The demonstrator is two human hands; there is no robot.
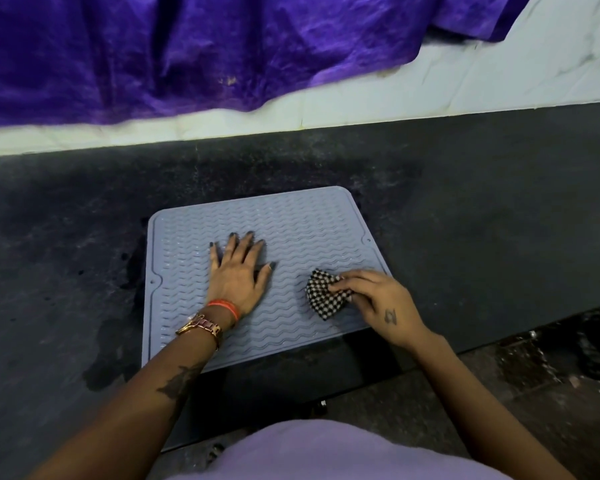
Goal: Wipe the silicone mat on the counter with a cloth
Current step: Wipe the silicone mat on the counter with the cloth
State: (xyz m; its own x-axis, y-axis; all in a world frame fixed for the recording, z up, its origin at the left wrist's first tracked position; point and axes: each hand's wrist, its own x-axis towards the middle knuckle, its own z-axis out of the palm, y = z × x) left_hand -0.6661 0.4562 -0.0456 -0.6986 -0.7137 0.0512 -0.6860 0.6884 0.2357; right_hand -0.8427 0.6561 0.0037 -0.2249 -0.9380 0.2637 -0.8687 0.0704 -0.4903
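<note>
A blue-grey silicone mat (291,223) with wavy ridges lies flat on the dark counter (482,216). My left hand (238,275) rests palm down on the mat's left middle, fingers spread, holding nothing. On the mat's right side my right hand (378,299) pinches a small black-and-white checked cloth (323,294), which is bunched up and pressed against the mat near its right edge.
A purple fabric (187,50) hangs over the white tiled wall (499,81) behind the counter. Dark wet patches (111,355) mark the counter left of the mat. The counter's front edge runs diagonally at lower right, with the floor (551,393) below.
</note>
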